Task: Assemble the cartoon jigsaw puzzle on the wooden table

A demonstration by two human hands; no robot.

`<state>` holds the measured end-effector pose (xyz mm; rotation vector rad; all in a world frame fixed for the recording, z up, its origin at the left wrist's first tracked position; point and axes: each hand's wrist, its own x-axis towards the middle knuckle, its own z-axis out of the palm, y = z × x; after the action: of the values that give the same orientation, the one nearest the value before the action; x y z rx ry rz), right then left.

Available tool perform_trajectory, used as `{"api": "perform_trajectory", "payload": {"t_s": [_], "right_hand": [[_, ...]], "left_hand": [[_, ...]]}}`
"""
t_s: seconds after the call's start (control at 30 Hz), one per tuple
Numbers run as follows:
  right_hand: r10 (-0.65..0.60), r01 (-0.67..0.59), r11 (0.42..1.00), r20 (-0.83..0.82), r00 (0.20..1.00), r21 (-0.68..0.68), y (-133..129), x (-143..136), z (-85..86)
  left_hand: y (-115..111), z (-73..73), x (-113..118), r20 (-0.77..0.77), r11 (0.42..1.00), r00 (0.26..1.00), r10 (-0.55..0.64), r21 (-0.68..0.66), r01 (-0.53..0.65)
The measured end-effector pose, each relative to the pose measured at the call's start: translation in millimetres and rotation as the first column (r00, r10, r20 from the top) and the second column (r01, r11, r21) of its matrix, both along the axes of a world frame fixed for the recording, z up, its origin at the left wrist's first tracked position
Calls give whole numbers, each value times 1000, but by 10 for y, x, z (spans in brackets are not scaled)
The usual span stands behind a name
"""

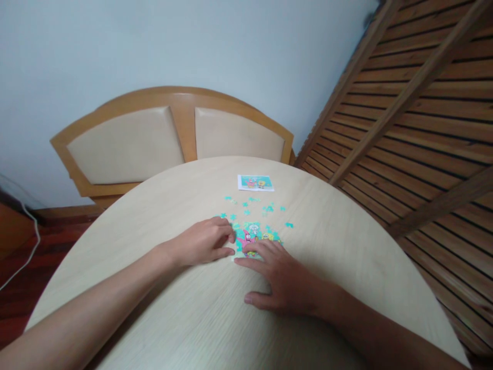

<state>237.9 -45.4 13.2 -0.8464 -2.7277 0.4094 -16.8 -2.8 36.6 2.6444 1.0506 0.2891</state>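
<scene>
A partly assembled jigsaw puzzle (253, 229) lies flat on the table, with pink, yellow and pale cartoon figures on a turquoise ground. At its left edge rests my left hand (210, 240), fingers loosely bent and the thumb apart from them, with nothing visible between. My right hand (279, 272) reaches over the lower right of the puzzle, fingers spread, fingertips on or just above its surface, and covers part of the picture. Loose turquoise puzzle pieces (247, 212) are scattered beyond the hands, and one piece (289, 225) lies off to the right.
A picture card (256, 183) with matching cartoon figures lies behind the loose pieces on the round wooden table (173, 200). Past the far edge stands a padded chair (183, 123) against the wall. Wooden slats (416, 103) rise along the right, and a white cable (37, 231) hangs at left.
</scene>
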Motion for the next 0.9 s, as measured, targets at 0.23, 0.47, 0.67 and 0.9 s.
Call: {"api": "perform_trajectory", "payload": {"t_s": [0.23,0.47,0.67,0.9], "right_hand": [[23,-23,1000,-35,999,-7,20,13,15],[38,-39,999,-51,998,-14,23,41,4],[20,-19,1000,-50,999,9,146,88,84],[-548,545,830,-14,837,118,605,538,128]], "left_hand": [[40,-41,-38,90,998,995,-31,57,26],[255,-233,-205,209,979,978,13,196,-55],[347,-405,-238,239,970,965,108,189,-155],[346,-435,-227,228,974,967,112,170,-152]]}}
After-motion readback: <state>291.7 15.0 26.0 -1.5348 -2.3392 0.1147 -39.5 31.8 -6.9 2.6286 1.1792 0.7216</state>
